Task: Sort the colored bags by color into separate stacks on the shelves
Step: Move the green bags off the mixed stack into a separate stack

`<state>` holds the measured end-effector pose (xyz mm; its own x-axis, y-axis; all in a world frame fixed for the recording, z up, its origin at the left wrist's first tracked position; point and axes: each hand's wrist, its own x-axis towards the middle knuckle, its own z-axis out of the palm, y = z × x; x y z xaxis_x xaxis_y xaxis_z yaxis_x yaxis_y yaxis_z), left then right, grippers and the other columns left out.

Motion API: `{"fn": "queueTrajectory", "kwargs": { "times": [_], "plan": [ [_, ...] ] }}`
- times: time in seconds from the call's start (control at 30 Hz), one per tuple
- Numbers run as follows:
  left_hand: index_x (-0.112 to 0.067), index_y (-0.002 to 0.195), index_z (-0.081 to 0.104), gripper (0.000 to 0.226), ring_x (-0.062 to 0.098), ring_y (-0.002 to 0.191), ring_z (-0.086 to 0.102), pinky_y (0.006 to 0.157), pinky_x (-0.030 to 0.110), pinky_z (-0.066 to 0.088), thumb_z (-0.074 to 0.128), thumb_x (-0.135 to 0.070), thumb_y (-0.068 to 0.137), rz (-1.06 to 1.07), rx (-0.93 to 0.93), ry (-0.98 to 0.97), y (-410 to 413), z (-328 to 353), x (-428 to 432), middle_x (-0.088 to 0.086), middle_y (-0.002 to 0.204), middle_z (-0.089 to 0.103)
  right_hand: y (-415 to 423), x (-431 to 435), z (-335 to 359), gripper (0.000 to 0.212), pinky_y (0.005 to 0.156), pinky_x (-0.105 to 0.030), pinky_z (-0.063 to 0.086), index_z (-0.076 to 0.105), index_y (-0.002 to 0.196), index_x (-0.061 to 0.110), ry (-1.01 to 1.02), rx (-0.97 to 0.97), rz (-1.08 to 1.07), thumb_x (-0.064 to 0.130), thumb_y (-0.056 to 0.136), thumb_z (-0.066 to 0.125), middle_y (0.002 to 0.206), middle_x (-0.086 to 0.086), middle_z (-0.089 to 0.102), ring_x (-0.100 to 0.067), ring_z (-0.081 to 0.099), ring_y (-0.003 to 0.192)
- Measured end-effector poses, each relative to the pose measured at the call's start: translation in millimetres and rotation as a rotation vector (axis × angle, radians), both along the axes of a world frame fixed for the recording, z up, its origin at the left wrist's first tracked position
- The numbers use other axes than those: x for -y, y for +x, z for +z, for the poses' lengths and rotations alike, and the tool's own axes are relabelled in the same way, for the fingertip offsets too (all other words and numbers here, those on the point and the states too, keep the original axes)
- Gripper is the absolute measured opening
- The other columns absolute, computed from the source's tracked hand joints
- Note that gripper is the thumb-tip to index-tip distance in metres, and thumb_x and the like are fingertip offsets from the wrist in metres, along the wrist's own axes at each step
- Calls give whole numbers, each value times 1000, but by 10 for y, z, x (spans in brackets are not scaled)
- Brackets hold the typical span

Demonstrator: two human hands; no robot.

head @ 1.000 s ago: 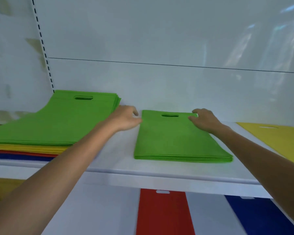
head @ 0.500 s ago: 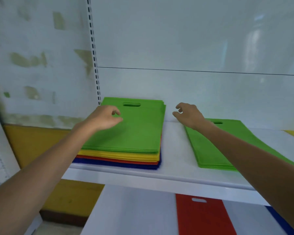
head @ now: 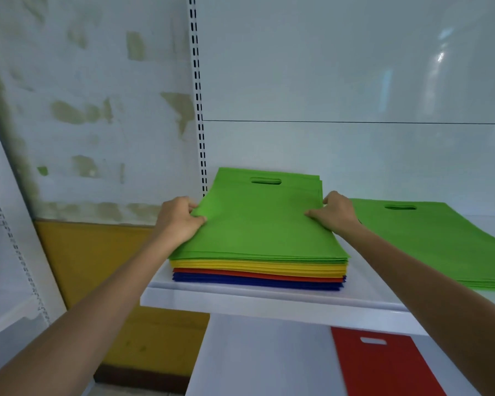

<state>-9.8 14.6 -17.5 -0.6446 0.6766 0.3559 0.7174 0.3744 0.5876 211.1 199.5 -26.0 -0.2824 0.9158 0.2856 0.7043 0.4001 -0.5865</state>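
Observation:
A mixed stack of flat bags (head: pixel 257 270) lies at the left end of the upper shelf (head: pixel 269 302): green on top, then yellow, red and blue layers. My left hand (head: pixel 177 218) pinches the left edge of the top green bag (head: pixel 257 221). My right hand (head: pixel 336 214) grips its right edge, thumb on top. A separate stack of green bags (head: pixel 435 238) lies to the right on the same shelf.
A red bag (head: pixel 383 367) lies on the lower shelf (head: pixel 255 358). A slotted white upright (head: pixel 197 95) stands behind the mixed stack. A patchy wall with a yellow base band is on the left.
Both hands left the separate green stack and swung left to the mixed stack. They now hold the two side edges of its top green bag. The view turned left.

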Motion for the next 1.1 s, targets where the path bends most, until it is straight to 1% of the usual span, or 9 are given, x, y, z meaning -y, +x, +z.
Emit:
{"fn": "queueTrajectory", "kwargs": {
  "times": [0.1, 0.17, 0.23, 0.3, 0.57, 0.67, 0.77, 0.9, 1.1],
  "plan": [
    [-10, 112, 63, 30, 23, 101, 60, 78, 19, 39, 66, -9, 81, -31, -4, 34, 11, 4, -16, 12, 111, 66, 66, -37, -53, 51, 48, -26, 23, 31, 53, 14, -89, -77, -17, 29, 82, 70, 50, -1, 29, -15, 27, 46],
    [-13, 114, 61, 32, 24, 101, 60, 79, 20, 39, 64, -7, 83, -70, -30, 28, 48, 10, -28, 13, 113, 64, 115, -25, -48, 47, 56, -27, 36, 37, 52, 13, -96, -101, -27, 26, 82, 71, 49, -8, 36, -22, 37, 49],
    [-17, 115, 62, 33, 26, 106, 59, 84, 23, 41, 60, -4, 84, -109, -79, 10, 113, 23, -56, 16, 119, 61, 176, -20, -38, 30, 69, -33, 48, 50, 64, 9, -59, -138, -36, 21, 82, 71, 65, -18, 53, -32, 53, 68],
    [-18, 113, 64, 32, 25, 107, 59, 90, 25, 41, 56, -3, 86, -142, -122, -7, 211, 60, -99, 15, 124, 60, 279, -30, -27, 16, 61, -27, 45, 56, 79, 7, -36, -184, -34, 15, 82, 70, 72, -8, 54, -24, 54, 75],
    [-16, 120, 61, 33, 21, 88, 59, 89, 27, 42, 54, -14, 88, -244, -204, -23, 846, 311, -383, 11, 128, 57, 901, -285, 116, 14, 55, -27, 42, 56, 102, 10, 151, -305, -70, 5, 89, 55, 71, -5, 55, -16, 44, 55],
    [-13, 130, 52, 42, 24, 120, 50, 103, 31, 35, 55, -19, 89, -288, -236, -47, 1215, 367, -582, 9, 139, 48, 1265, -454, 237, 21, 82, -30, 46, 67, 105, 8, 223, -248, -91, 9, 90, 53, 97, -10, 67, -22, 60, 85],
    [-9, 139, 40, 51, 25, 135, 33, 110, 34, 25, 53, -24, 91, -333, -272, -103, 1610, 392, -789, 11, 146, 37, 1636, -644, 325, 27, 97, -28, 39, 67, 111, 7, 215, -237, -98, 10, 89, 51, 116, -10, 65, -24, 56, 111],
    [-6, 140, 36, 56, 24, 136, 31, 110, 33, 25, 52, -28, 91, -362, -281, -139, 2063, 403, -1072, 12, 147, 35, 2083, -841, 366, 37, 104, -32, 34, 57, 126, 7, 199, -156, -97, 13, 90, 49, 131, -11, 56, -26, 45, 125],
    [-1, 120, 56, 44, 30, 117, 51, 96, 37, 43, 55, -30, 87, -320, -319, -165, 2597, 293, -1433, 18, 128, 54, 2691, -1046, 336, 44, 104, -31, 32, 45, 136, 5, 183, -4, -68, 13, 92, 48, 140, -14, 46, -28, 42, 128]
  ]
}}
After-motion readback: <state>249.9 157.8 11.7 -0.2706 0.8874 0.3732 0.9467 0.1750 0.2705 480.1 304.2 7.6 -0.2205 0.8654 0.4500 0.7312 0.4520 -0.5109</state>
